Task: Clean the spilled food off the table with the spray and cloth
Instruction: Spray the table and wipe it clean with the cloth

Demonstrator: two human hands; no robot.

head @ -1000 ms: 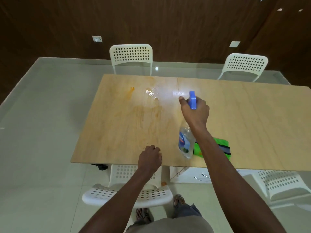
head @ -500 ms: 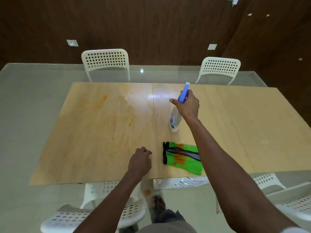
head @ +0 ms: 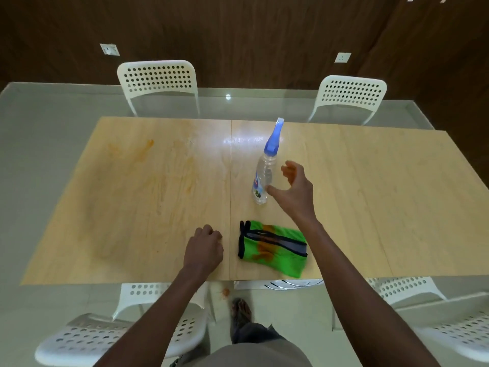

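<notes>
Evidently the spraying stage is judged finished: the spray bottle [head: 264, 168] is set upright on the table [head: 383, 207], with the right hand [head: 293, 192] spread open just beside it at 3 o'clock. The left hand [head: 203, 247] is curled into a fist, gripping nothing. Orange smears [head: 148, 168] are left at 10 o'clock; the stained green cloth [head: 274, 247], lying at 6 o'clock, is not yet taken up.
</notes>
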